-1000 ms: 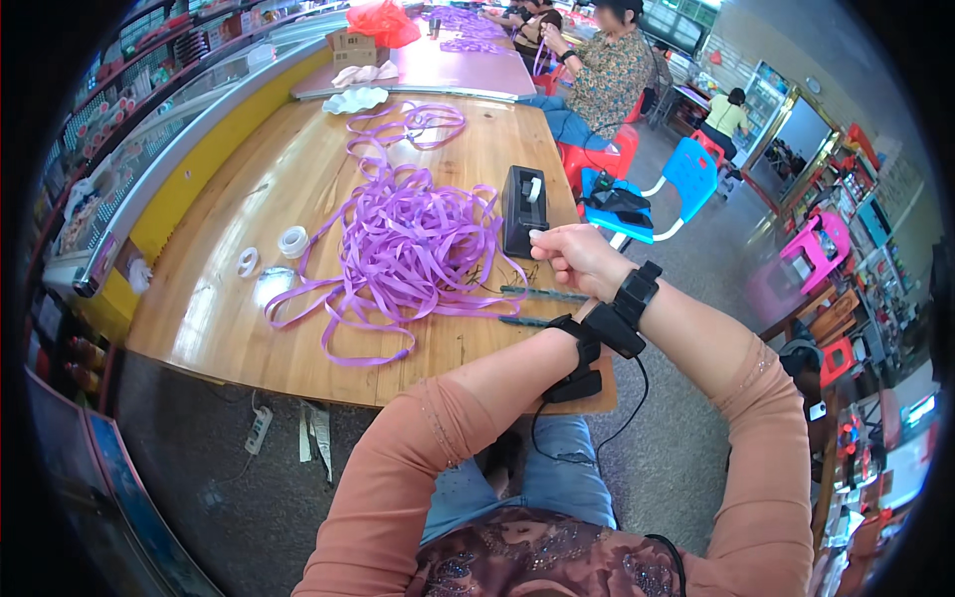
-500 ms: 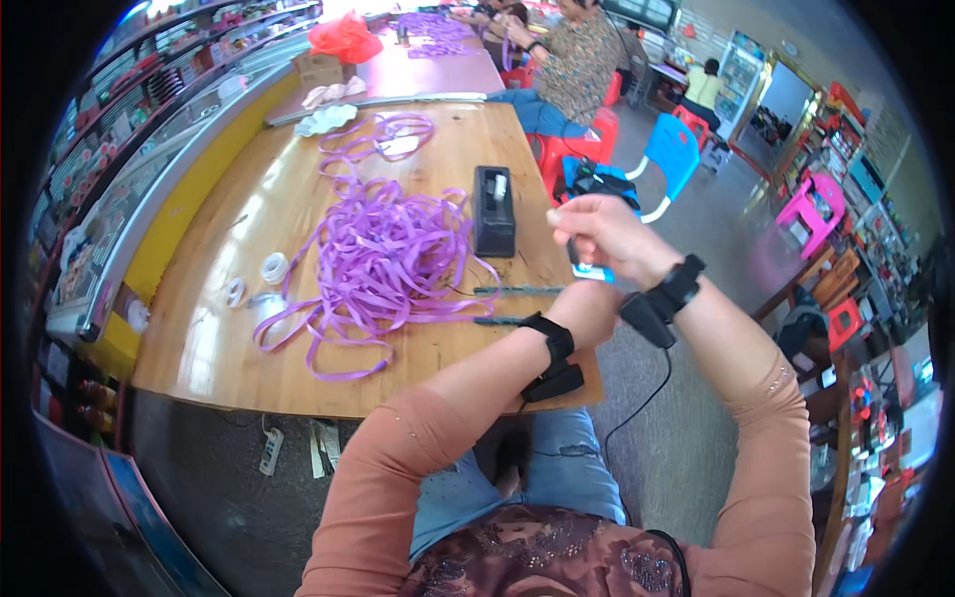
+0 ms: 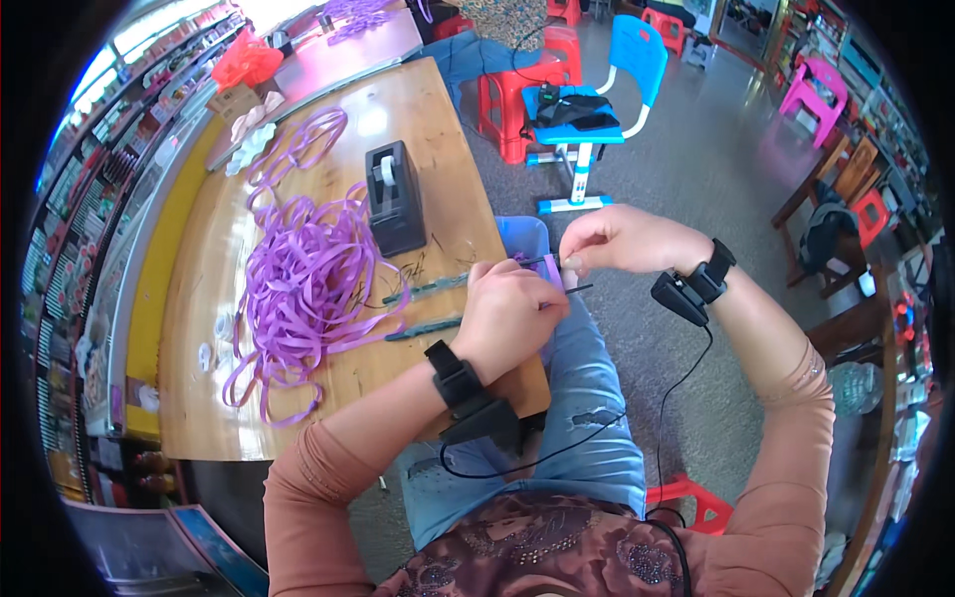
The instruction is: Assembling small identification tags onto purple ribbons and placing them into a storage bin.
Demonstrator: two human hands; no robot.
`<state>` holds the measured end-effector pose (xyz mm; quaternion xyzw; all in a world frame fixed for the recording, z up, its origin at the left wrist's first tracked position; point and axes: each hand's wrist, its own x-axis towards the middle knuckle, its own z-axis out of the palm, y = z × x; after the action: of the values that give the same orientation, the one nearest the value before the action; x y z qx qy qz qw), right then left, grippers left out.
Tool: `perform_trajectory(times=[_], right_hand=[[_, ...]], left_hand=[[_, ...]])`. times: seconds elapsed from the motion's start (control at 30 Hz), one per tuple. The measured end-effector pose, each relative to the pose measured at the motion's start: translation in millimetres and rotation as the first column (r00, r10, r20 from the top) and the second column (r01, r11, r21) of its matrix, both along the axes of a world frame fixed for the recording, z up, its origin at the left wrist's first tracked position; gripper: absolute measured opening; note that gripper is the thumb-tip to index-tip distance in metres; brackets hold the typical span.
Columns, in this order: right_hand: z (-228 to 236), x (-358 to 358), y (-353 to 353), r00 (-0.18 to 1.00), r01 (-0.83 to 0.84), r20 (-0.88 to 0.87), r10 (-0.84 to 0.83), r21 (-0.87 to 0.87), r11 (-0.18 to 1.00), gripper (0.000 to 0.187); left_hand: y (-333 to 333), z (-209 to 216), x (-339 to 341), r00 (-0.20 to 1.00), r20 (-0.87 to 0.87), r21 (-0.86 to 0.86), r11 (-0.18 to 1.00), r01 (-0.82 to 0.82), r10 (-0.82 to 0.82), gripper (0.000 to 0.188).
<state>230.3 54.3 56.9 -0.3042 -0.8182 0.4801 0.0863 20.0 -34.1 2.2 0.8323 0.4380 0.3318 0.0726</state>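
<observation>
Both hands pinch a thin dark stick: left hand [image 3: 512, 316] gripping its near end with purple ribbon [image 3: 553, 271], right hand [image 3: 622, 241] its far tip; light, stiff, best held endwise.

A small purple piece [image 3: 553, 271] is mostly hidden behind the left hand [image 3: 507, 316] at the desk's [image 3: 199, 398] near right corner. The thin dark stick [image 3: 580, 289] beneath the right hand [image 3: 622, 239] is too small to identify.

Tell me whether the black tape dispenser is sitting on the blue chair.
No, the black tape dispenser stands on the wooden table, beside the purple ribbon pile.
</observation>
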Motion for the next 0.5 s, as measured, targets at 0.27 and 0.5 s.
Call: perform_trajectory(times=[0.27,0.5], right_hand=[[-5.1,-4.3,7.0,0.999,-0.037,-0.017,0.037,0.009,0.999,0.017],[0.5,-12.5,7.8,0.993,-0.112,0.044,0.107,0.139,0.984,0.013]], left_hand=[[-0.2,8.6,1.4,1.0,-0.001,-0.036,0.999,0.026,-0.026,0.007],[-0.2,10.7,0.3,1.0,0.016,-0.073,0.997,0.025,-0.023,0.008]])
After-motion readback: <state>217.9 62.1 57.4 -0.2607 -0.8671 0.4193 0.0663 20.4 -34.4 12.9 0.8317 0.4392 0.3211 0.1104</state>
